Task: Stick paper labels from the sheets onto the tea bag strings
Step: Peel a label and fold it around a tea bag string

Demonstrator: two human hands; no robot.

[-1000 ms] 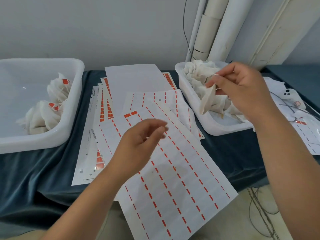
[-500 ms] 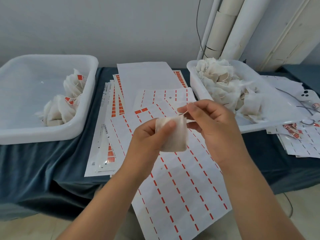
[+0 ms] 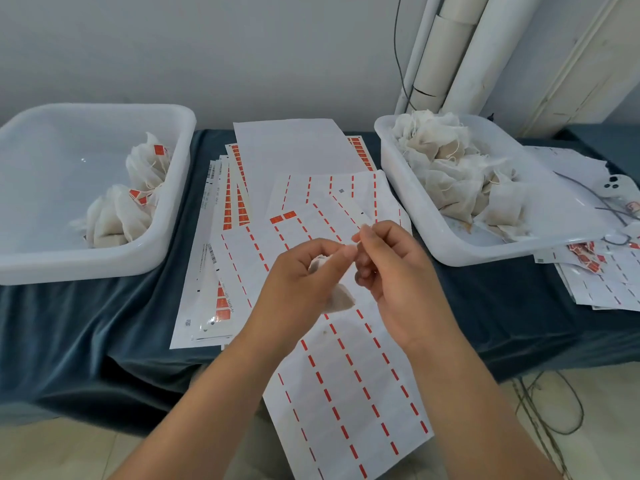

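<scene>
A: L hand, what's seen?
B: Fingers are curled round one tea bag, centre of frame. The bag's lower corner is seen poking out below the palm.

A: R hand?
B: It's held just right of the L hand, tips nearly touching. Thumb and forefinger are pressed together on a pale bit at the bag's top. String or bag corner: can't be told, too small.

A: What's under the hands?
B: A label sheet with rows of orange dashes is laid at a slant, its lower end hung over the worktop edge toward bottom centre. More sheets are fanned out beneath and behind it. Two orange labels are seen on a sheet just above the L hand.

A: Bags elsewhere?
B: Upper left, a white tub: a few bags with orange tags are piled at its right side. Upper right, a second tub: a heap of plain bags with loose strings.

A: Anything else?
B: Far right, more sheets are partly tucked under the second tub. A white phone is laid by the tub's far side. White pipes are seen at the wall, top right.
</scene>
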